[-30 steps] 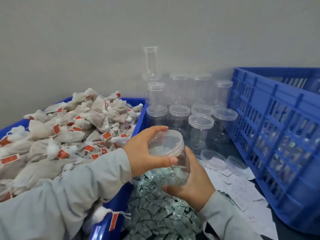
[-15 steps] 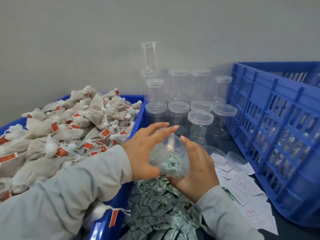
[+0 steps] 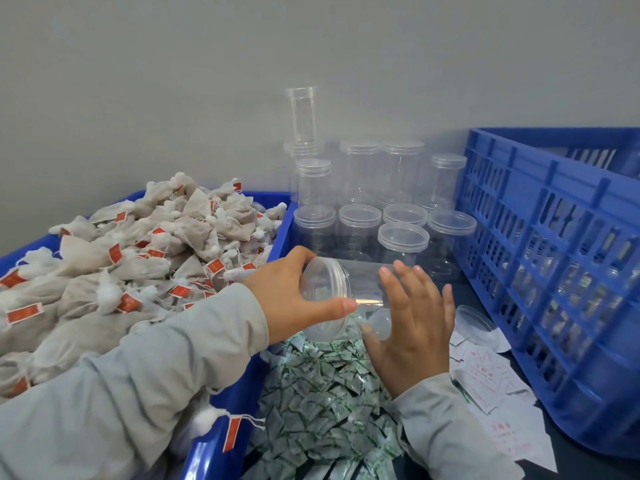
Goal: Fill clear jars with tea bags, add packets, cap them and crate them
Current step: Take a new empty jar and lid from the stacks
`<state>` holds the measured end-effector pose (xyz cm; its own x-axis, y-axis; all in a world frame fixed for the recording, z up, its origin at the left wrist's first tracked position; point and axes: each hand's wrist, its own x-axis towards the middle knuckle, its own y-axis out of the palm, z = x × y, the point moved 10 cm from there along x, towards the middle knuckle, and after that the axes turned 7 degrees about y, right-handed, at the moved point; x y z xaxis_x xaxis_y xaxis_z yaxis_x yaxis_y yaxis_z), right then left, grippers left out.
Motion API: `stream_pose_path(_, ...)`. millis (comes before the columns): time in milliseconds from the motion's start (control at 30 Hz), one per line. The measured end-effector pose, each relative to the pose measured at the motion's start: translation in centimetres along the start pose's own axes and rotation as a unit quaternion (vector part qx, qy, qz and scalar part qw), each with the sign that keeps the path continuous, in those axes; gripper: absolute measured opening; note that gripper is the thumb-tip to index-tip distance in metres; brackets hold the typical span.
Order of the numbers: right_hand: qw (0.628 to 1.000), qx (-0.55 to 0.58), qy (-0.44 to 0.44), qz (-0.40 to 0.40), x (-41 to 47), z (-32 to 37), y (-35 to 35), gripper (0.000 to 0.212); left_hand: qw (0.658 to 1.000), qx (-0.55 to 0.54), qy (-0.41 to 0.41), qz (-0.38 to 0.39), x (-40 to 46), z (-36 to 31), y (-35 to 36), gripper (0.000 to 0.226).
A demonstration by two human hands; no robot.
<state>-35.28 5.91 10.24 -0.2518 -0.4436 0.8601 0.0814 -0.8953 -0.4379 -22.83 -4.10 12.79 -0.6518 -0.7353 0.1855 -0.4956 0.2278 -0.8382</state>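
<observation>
Tea bags [image 3: 138,258] are lying heaped in the blue bin [image 3: 280,230] at left; the left hand [image 3: 294,296] is gripping the lid end of a clear jar [image 3: 346,296] tipped sideways over the green packets [image 3: 322,393], while the right hand [image 3: 415,323], fingers spread, is touching the jar's side

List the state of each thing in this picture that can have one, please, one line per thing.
Held jar: tipped on its side, empty, lid at its mouth.
Left hand: grips the lid.
Right hand: fingers spread, against the jar body.
Jars at the back: upright, capped, empty.
Loose lid: lying on the table.
Tea bag bin: heaped full.
Crate: holds some jars.
</observation>
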Motion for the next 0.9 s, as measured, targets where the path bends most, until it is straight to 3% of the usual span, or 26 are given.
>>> stream_pose_path(200,1.0,-0.014,-0.003,-0.019,0.1,0.2,-0.6,0.094,0.99,-0.114,-0.077,0.017,-0.3,1.3,1.1,0.09)
stream_pose_path(367,0.999,-0.001,-0.007,-0.043,0.3,0.6,-1.3,0.091,0.969,-0.169,-0.159,0.086,-1.0,2.0,2.5,0.099)
stream_pose_path(467,0.997,0.01,-0.012,-0.082,0.2,0.8,-2.1,0.081,0.939,-0.238,-0.195,0.151,-1.6,1.8,3.6,0.112)
stream_pose_path(633,0.985,0.037,-0.017,-0.169,-0.1,0.8,-4.0,0.068,0.853,-0.379,-0.222,0.28,-3.4,-0.2,5.9,0.116)
stream_pose_path(700,0.986,0.04,-0.015,-0.16,0.0,0.8,-3.8,0.068,0.845,-0.385,-0.228,0.291,-3.8,-0.2,6.2,0.116)
stream_pose_path(800,0.992,0.059,0.016,-0.107,0.3,0.0,-2.9,0.074,0.877,-0.344,-0.245,0.227,-3.3,1.1,5.7,0.106)
stream_pose_path(867,0.995,0.067,0.041,-0.066,0.7,-0.8,-2.3,0.083,0.941,-0.26,-0.201,0.08,-1.8,2.3,3.3,0.098)
stream_pose_path(900,0.995,0.066,0.049,-0.048,0.8,-1.1,-2.0,0.089,0.974,-0.182,-0.133,0.006,-1.0,1.9,1.5,0.097)
